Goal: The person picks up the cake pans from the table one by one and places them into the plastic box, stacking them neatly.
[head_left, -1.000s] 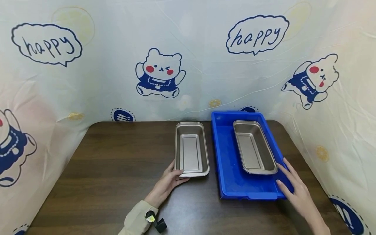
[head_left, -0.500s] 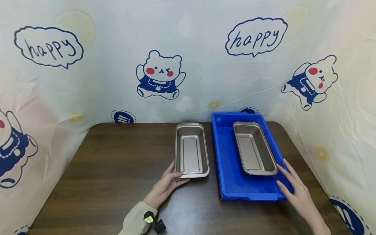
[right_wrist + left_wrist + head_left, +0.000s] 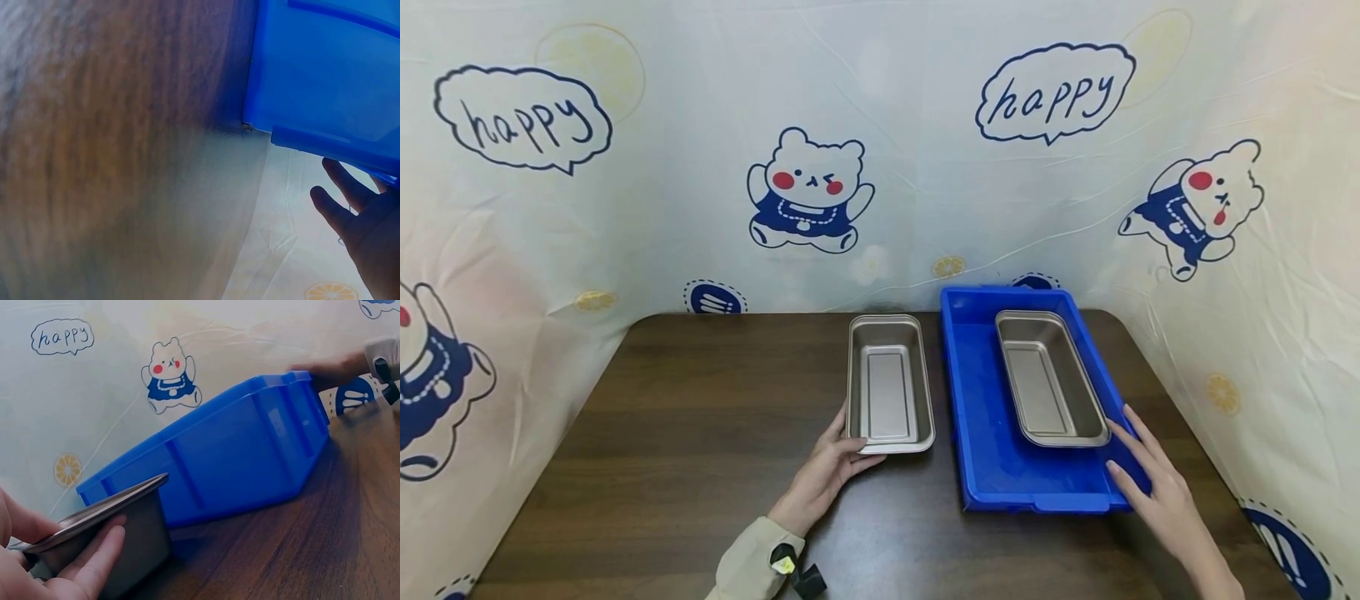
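Note:
A silver loaf pan (image 3: 891, 392) stands on the table left of a blue plastic tray (image 3: 1000, 483). My left hand (image 3: 818, 482) pinches this pan at its near left corner. The thumb lies over the rim, and in the left wrist view the fingers (image 3: 100, 559) press the pan's outer wall from below the rim. Inside the tray, towards its right side, lies a second silver loaf pan (image 3: 1048, 383). My right hand (image 3: 1167, 504) rests at the tray's right rim near the front corner, its fingers spread and fairly straight. Both pans hold nothing.
The dark wooden table (image 3: 700, 450) stretches to the left and in front of the tray. A patterned cloth (image 3: 925, 167) with bears and "happy" bubbles hangs behind the table and along its sides. The tray's far end sits close to that cloth.

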A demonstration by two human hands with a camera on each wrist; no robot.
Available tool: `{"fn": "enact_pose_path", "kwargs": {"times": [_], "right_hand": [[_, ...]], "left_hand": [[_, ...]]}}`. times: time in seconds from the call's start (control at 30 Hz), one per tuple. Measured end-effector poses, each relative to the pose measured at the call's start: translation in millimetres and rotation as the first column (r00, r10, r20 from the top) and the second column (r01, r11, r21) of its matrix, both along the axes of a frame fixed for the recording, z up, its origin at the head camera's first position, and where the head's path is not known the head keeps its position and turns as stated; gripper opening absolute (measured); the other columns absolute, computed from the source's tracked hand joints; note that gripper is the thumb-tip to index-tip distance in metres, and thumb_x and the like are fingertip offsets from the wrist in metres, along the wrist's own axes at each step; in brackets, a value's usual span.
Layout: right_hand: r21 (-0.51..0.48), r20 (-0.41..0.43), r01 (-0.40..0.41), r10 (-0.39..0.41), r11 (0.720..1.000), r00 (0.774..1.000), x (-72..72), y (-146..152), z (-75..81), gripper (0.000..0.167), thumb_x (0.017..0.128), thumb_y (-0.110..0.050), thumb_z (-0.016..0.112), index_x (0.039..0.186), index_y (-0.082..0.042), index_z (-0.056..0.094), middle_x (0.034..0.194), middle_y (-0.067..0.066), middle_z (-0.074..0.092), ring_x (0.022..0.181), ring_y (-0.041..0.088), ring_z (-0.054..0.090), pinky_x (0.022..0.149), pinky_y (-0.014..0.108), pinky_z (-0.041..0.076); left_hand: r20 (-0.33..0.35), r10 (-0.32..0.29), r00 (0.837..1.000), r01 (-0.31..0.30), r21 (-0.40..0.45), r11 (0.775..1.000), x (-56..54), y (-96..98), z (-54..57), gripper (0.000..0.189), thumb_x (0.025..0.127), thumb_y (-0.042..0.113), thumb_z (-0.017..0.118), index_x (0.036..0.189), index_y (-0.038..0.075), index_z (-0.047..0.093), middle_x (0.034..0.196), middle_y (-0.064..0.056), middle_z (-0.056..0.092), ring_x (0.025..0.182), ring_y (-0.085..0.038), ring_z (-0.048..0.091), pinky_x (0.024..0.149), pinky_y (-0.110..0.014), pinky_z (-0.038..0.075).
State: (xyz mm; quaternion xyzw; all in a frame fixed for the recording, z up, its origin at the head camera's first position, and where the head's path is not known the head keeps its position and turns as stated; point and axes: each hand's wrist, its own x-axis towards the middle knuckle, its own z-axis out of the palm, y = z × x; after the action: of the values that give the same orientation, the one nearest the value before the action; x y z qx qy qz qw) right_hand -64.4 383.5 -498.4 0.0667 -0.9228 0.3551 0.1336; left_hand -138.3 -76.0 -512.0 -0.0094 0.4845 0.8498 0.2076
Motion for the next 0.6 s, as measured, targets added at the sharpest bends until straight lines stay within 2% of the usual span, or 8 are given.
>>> {"fn": "enact_pose_path", "kwargs": {"times": [0.3,0.6], "right_hand": [[0.000,-0.001,0.005,-0.005,1.000,1.000,-0.3,0.8,0.0,0.058,0.103,-0.012,0.068,0.158,-0.015,0.052,0.175,0.003,0.024,0.147,-0.016,0.014,0.104,0.088,0.024],[-0.004,-0.016,-0.001,0.001,1.000,1.000,-0.3,0.4,-0.1,0.056,0.103,-0.012,0.068,0.157,-0.015,0.053,0.175,0.003,0.025,0.147,-0.016,0.015,0.105,0.087,0.025]], "left_hand": [[-0.004,0.013,1.000,-0.013,0.032,0.999,0.2,0.6,-1.9,0.085,0.102,-0.010,0.040,0.172,0.018,0.000,0.172,-0.028,0.015,0.148,-0.051,0.034,0.112,-0.055,0.047],[-0.006,0.028,1.000,-0.028,0.054,0.998,-1.7,0.8,-0.3,0.084,0.102,-0.010,0.039,0.172,0.017,0.001,0.172,-0.028,0.015,0.148,-0.051,0.033,0.109,-0.051,0.050]]}}
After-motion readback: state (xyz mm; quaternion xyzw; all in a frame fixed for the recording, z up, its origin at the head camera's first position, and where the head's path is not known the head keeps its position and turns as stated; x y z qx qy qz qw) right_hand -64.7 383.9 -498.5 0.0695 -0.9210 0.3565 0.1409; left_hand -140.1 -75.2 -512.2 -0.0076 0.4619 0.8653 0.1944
